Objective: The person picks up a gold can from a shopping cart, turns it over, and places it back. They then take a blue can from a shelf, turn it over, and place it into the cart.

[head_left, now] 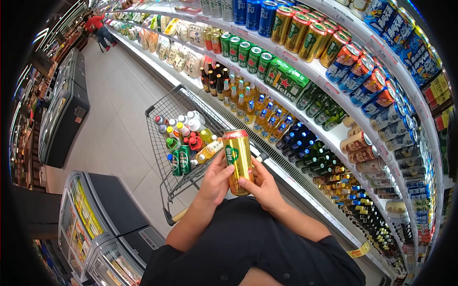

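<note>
A tall gold beer can [238, 159] with a red top rim and a green emblem is held upright in front of my body. My left hand [218, 178] grips its left side, thumb across the front. From the right, my right hand [263, 185] wraps the lower part, its thumb also on the front. Just beyond stands a shopping cart [164, 124] with bottles and cans in it. Two green cans [181, 159] stand at its near end, and a clear bottle of yellowish drink [208, 151] lies near the gold can.
A long refrigerated shelf [305, 109] of cans and bottles curves along the right, with more gold cans [299, 31] on an upper level. Chest freezers [107, 205] line the left. A person in a red top [95, 24] stands far down the tiled aisle [109, 100].
</note>
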### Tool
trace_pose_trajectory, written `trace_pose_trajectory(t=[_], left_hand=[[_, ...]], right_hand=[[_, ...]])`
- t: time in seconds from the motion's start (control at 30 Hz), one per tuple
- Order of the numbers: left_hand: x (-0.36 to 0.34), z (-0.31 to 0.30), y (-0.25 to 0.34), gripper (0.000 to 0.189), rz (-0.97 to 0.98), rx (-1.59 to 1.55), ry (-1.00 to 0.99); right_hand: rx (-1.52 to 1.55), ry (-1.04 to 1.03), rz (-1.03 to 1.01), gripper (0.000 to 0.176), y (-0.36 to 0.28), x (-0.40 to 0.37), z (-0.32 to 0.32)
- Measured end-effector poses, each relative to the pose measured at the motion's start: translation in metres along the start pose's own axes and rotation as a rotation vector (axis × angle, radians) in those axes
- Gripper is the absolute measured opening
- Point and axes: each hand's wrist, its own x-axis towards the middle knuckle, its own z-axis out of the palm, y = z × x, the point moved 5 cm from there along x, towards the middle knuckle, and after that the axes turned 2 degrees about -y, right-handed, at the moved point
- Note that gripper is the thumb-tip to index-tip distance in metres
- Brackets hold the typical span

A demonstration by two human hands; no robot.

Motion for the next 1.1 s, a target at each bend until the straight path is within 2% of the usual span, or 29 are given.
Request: trace_pose_trajectory(t=[0.27, 0.97, 1.1], left_hand=[[0.0012, -0.0055, -0.0001, 0.069, -0.004, -0.013, 0.029], [0.0083, -0.006, 0.0019, 0.07, -0.002, -0.005, 0.019], [0.0096, -0.0065, 0.002, 0.065, 0.01, 0.024, 0.01]], right_hand=[[-0.049, -0.061, -0.004, 0.096, -0.0044, 0.0003, 0.0021], [-0.037, -0.052, -0.005, 0.096, -0.0021, 0.0063, 0.0012], [-0.023, -0.055, -0.008, 0.097, -0.0016, 0.0063, 0.0016]])
